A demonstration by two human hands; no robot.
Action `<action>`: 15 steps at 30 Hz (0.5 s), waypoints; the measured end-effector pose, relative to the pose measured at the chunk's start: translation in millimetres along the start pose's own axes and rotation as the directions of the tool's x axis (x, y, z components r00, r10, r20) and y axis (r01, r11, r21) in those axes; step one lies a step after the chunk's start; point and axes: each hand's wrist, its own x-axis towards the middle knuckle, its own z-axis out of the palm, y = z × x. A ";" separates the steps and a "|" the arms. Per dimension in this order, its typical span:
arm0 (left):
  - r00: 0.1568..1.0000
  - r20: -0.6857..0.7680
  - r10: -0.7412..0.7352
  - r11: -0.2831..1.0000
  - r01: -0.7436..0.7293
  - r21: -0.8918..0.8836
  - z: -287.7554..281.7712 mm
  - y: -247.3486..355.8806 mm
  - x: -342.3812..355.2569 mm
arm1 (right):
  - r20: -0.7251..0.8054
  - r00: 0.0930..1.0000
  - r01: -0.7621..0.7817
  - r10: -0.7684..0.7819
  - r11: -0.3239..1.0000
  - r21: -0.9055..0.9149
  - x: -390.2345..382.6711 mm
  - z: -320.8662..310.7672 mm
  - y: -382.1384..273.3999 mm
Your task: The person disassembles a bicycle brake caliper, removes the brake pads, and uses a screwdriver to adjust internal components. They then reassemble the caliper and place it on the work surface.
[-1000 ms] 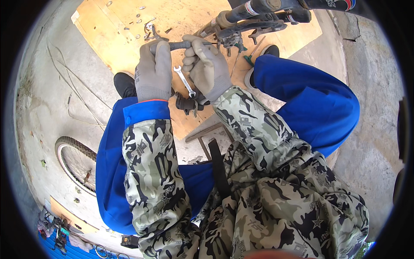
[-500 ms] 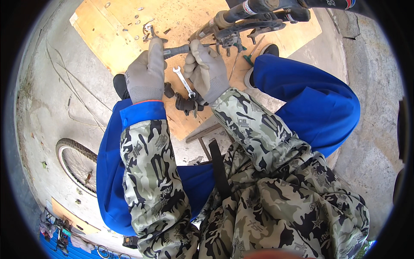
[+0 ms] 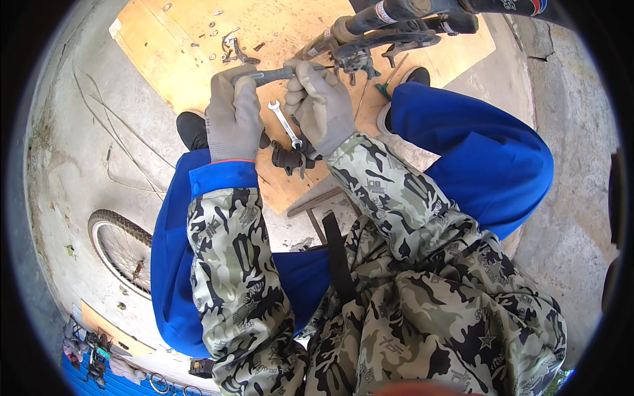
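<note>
My left hand (image 3: 232, 115) in a grey work glove is closed on the rear end of a grey cylindrical tool (image 3: 267, 74). My gloved right hand (image 3: 317, 105) has curled fingers at the tool's front end, where a thin dark shaft reaches toward a dark bicycle frame (image 3: 362, 23) with its chainring (image 3: 386, 43). An open-end wrench (image 3: 284, 125) lies between my wrists, beside a dark object (image 3: 284, 158) that I cannot make out.
A plywood board (image 3: 145, 46) holds several small metal parts (image 3: 232, 49) and green-handled tools (image 3: 382, 92). A bicycle wheel (image 3: 115, 254) lies on the concrete floor at the left, near thin cables (image 3: 119, 138). More tools (image 3: 92, 350) lie at the bottom left.
My left hand shifted left about half a second ago and is now back to the right, higher on the tool. My right hand stays curled at the tool's front end, with only slight movement.
</note>
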 end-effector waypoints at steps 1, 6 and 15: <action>0.999 -0.026 0.039 0.994 -0.036 0.106 -1.5 -0.2 1.4 | -0.002 1.000 -0.022 0.022 0.999 0.029 0.2 -0.9 1.0; 0.982 -0.190 -0.024 0.959 0.076 0.273 -1.4 5.9 5.5 | -0.082 0.996 -0.037 0.038 0.999 0.018 0.0 5.1 6.5; 0.991 -0.040 -0.124 0.978 0.116 -0.173 -1.1 13.2 6.8 | -0.010 1.000 0.009 -0.009 1.000 -0.026 -0.9 15.7 -0.9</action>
